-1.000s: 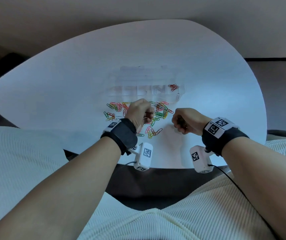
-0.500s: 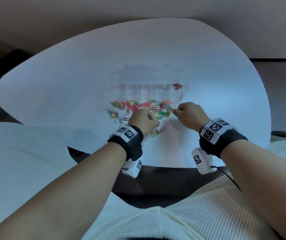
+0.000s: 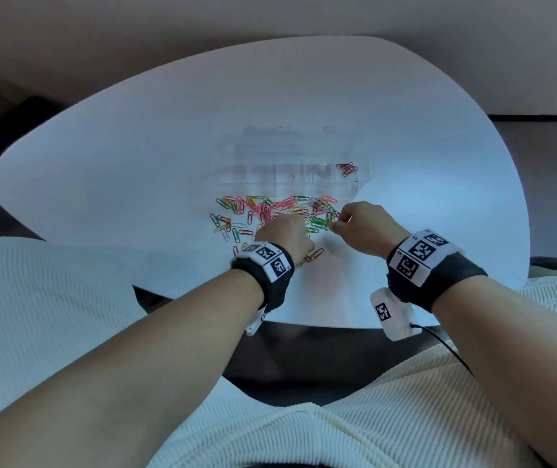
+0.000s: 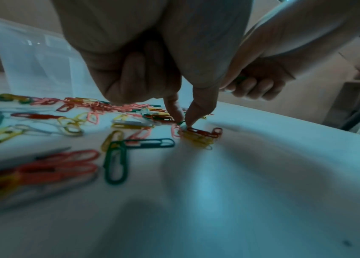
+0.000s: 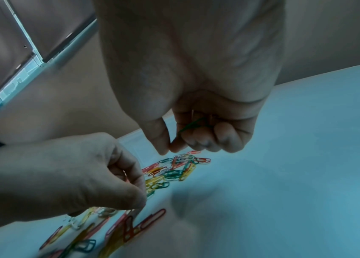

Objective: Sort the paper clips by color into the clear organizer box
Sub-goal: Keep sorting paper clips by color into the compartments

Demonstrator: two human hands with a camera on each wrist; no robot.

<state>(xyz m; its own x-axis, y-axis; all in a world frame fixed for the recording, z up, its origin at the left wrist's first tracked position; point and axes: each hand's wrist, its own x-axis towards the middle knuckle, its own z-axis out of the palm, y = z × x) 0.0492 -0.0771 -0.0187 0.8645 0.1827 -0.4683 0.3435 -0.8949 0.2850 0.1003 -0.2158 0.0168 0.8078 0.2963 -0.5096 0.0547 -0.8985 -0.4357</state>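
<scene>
Left hand (image 4: 152,57) pinching a green clip (image 4: 182,122) off the table (image 3: 405,197), right hand (image 5: 196,104) curled around green clips (image 5: 193,124), thumb and forefinger closed.

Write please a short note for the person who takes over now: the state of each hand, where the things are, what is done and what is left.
Left hand: thumb and forefinger pinch down into the pile, on a green clip as far as the blur shows.
Right hand: curled round green clips, at the pile's right edge.
Box: on the table just beyond the pile; its far-right compartment holds red clips.
Done: some reds sorted; other compartments too blurred to tell.
Left: nearly all the mixed clips, plus the greens in hand.
</scene>
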